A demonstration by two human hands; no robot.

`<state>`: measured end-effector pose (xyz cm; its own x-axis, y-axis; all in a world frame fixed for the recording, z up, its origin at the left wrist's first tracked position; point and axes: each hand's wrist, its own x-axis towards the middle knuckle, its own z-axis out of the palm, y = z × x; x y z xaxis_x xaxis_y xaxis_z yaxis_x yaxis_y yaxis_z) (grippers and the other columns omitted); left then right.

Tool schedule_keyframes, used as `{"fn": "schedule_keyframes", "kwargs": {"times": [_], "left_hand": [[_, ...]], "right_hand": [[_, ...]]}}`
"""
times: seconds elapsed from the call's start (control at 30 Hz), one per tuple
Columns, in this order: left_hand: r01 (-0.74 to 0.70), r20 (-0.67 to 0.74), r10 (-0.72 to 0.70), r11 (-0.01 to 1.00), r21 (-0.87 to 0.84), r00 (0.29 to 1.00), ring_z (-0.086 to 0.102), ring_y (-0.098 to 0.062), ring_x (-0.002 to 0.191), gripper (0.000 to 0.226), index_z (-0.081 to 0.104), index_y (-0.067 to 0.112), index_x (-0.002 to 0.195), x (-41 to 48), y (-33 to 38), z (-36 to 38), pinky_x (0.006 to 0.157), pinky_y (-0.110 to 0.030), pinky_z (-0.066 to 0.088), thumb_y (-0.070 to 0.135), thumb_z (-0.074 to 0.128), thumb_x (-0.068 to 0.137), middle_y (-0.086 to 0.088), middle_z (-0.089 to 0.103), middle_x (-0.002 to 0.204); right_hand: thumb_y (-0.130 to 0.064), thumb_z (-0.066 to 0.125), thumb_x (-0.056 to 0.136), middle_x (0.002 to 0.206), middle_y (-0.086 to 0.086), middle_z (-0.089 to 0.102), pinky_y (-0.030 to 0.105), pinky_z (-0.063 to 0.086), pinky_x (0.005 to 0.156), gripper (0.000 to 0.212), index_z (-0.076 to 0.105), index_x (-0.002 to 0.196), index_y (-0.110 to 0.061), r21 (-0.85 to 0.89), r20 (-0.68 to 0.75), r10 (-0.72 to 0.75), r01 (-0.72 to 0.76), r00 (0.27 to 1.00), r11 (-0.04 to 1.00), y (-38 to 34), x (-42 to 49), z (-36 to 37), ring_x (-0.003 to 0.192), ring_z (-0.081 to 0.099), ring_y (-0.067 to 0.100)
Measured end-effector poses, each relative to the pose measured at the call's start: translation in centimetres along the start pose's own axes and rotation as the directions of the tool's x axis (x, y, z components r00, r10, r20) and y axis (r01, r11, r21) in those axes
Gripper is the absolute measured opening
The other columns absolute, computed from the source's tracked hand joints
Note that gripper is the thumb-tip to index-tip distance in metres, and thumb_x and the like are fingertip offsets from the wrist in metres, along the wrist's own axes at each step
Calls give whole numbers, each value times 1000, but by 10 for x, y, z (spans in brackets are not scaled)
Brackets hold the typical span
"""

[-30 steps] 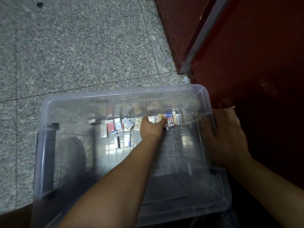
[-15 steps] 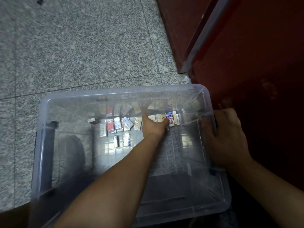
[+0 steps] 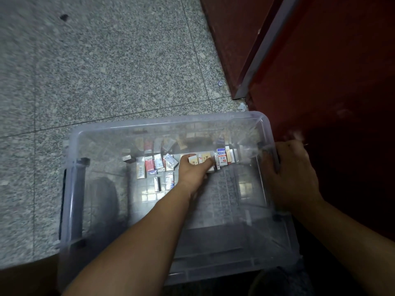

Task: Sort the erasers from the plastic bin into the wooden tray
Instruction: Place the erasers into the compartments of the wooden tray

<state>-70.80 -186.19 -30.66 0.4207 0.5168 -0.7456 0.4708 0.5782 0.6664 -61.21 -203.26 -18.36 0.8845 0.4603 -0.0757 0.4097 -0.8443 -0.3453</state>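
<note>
While the right hand (image 3: 292, 174) grips the plastic bin (image 3: 149, 124) by its right rim, the left hand (image 3: 192, 174), the nearer one, curls its fingers (image 3: 205, 167) round a few erasers (image 3: 205, 157) at the far wall; more lie just left and right of those fingers, long axes mostly pointing away from them (wooden tray out of view).

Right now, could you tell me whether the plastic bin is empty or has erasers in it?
Not empty: the plastic bin has many erasers along its far side, by the left hand.
</note>
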Motion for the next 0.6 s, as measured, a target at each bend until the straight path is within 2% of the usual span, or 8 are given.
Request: {"fn": "schedule_keyframes", "kwargs": {"times": [0.1, 0.17, 0.27, 0.33, 0.4, 0.47, 0.53, 0.6], "left_hand": [[14, 79, -12, 999, -31, 997, 68, -24, 83, 52, 54, 15, 118, -26, 10, -15, 75, -39, 54, 18, 88, 78, -9, 74, 99], [13, 137, -8, 999, -31, 990, 67, -29, 85, 54, 54, 15, 121, -48, 23, -25, 73, -39, 52, 16, 87, 78, -12, 73, 100], [-16, 219, 21, 1000, -24, 976, 63, -25, 74, 44, 55, 22, 112, -89, 51, -37, 70, -36, 54, 12, 84, 81, -2, 70, 91], [-47, 278, 53, 998, -29, 959, 62, -22, 68, 43, 55, 20, 112, -124, 72, -42, 79, -42, 60, 8, 83, 82, -2, 69, 91], [-91, 330, 99, 995, -40, 939, 66, -24, 75, 47, 55, 13, 120, -160, 95, -43, 91, -56, 57, 8, 83, 81, -6, 71, 96], [-141, 379, 146, 989, -41, 914, 69, -25, 82, 49, 55, 9, 123, -199, 117, -39, 92, -58, 56, 9, 82, 82, -6, 73, 96], [-183, 444, 181, 982, -39, 878, 69, -23, 81, 47, 56, 10, 123, -240, 135, -31, 84, -49, 61, 8, 81, 83, -5, 73, 93], [-206, 511, 194, 978, -34, 837, 69, -20, 76, 42, 57, 15, 118, -286, 148, -22, 70, -39, 61, 7, 79, 84, -4, 72, 90]], "right_hand": [[-42, 46, 98, 103, 14, 52, 36, 43, 72, 36, 60, 98, -9, -57, 10, -18, 19, 1000, 998, -2, 0, 0, 95, 54, 34], [-50, 38, 96, 102, 13, 53, 40, 48, 73, 45, 57, 102, -9, -107, 71, -2, 10, 997, 994, -7, 0, -4, 97, 54, 34], [-52, 48, 95, 117, 13, 54, 46, 49, 87, 50, 52, 125, -12, -139, 141, 44, -24, 989, 990, -19, -10, -22, 112, 53, 35], [-47, 56, 95, 121, 11, 53, 44, 46, 93, 50, 51, 132, -13, -101, 146, 13, 2, 989, 995, -29, -23, -43, 116, 52, 32], [-36, 63, 95, 112, 3, 55, 37, 48, 91, 34, 62, 123, -17, 105, 140, -36, 22, 990, 994, -42, -39, -74, 104, 58, 24], [-24, 69, 92, 100, -8, 55, 26, 49, 87, 20, 69, 113, -23, 354, 153, -77, 18, 985, 935, -57, -61, -110, 87, 61, 8], [-21, 77, 85, 98, -7, 60, 23, 51, 77, 30, 67, 111, -33, 531, 153, -130, 29, 980, 847, -67, -88, -150, 77, 63, 3], [-21, 86, 78, 101, -1, 63, 22, 52, 67, 46, 65, 116, -36, 632, 148, -189, 54, 971, 773, -71, -118, -192, 71, 64, 3]]}}
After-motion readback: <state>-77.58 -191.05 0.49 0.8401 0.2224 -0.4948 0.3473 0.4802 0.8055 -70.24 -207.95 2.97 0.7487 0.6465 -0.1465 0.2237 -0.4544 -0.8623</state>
